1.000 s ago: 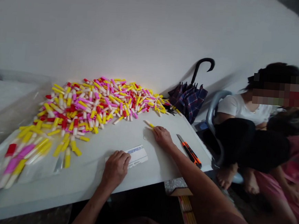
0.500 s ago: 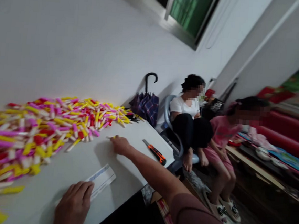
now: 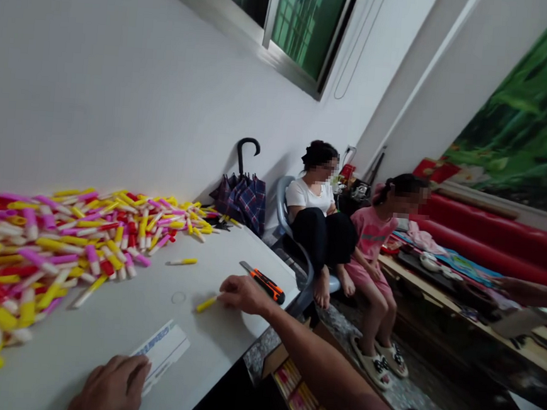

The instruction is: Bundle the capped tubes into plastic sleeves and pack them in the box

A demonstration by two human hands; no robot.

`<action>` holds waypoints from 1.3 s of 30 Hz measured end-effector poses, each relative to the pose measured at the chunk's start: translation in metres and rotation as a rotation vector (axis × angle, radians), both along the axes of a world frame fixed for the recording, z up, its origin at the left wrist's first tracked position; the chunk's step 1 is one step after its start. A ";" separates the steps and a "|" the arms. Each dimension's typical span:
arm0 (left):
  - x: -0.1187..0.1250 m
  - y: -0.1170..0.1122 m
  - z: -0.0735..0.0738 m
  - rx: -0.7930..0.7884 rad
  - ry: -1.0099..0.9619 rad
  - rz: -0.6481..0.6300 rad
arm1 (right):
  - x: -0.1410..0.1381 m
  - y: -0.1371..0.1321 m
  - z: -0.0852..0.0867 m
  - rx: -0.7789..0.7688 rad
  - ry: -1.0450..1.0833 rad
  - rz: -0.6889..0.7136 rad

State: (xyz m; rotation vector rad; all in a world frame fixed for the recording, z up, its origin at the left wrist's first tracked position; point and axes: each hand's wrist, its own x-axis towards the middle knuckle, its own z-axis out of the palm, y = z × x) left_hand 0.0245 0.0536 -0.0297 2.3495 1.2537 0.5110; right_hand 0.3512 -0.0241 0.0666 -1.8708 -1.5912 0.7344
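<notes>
My right hand (image 3: 242,293) rests on the white table (image 3: 225,343), fingers closed on a small yellow-capped tube (image 3: 206,304) that sticks out to the left. My left hand (image 3: 112,389) lies at the table's near edge, pressing on a white printed label card (image 3: 161,351); its fingers are curled over the card's end. A big heap of pink, yellow and red capped tubes (image 3: 52,244) covers the table's left and back. One loose yellow-and-white tube (image 3: 182,261) lies apart from the heap.
An orange-and-black box cutter (image 3: 262,282) lies just beyond my right hand. A folded plaid umbrella (image 3: 241,193) leans on the wall. Two people (image 3: 320,215) sit on chairs to the right, near a low table and red sofa (image 3: 498,238).
The camera has swung right and up. My right hand drew back toward the table's near edge with a yellow tube; another tube stays where the hand was. The left hand stays on the card.
</notes>
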 end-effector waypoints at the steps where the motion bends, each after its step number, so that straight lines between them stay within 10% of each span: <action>1: 0.002 -0.005 0.007 0.008 0.006 0.020 | 0.002 -0.012 0.000 -0.007 -0.013 0.011; 6: 0.012 -0.038 0.036 0.180 -0.076 0.138 | 0.001 -0.035 -0.002 0.062 -0.085 0.052; 27: 0.009 -0.047 0.028 0.264 -0.337 0.110 | -0.097 0.016 -0.003 0.050 -0.142 0.349; 39: 0.010 -0.047 0.030 0.335 -0.329 0.132 | -0.106 0.021 -0.020 -0.309 0.754 0.332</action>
